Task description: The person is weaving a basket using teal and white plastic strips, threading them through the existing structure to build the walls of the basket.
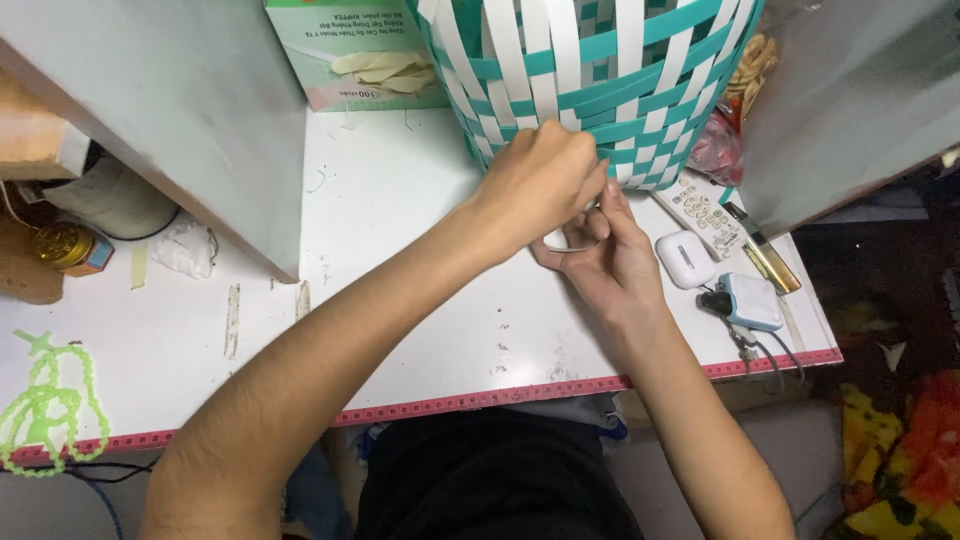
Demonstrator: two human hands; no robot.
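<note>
A white, scuffed tabletop with a pink measuring-tape strip running along its near edge is filling most of the view, and dark floor with a bright patterned cloth is showing off to the right. Grey panels are standing at both back corners, boxing in the work area. At the back centre a woven basket of teal and white plastic strips is sitting on the table. The left hand is crossing over in front, its fingers curled closed against the basket's lower wall, pinching at a strip there. The right hand is lying just under it, palm up, fingers bent around a thin metal tool whose shape cannot be made out. Just right of the hands, a white oval earbud case, a white remote control and a small blue and white device with cables are lying near each other. A green carton of gloves is standing behind left, and a string of light green beads is lying at the near left corner.
</note>
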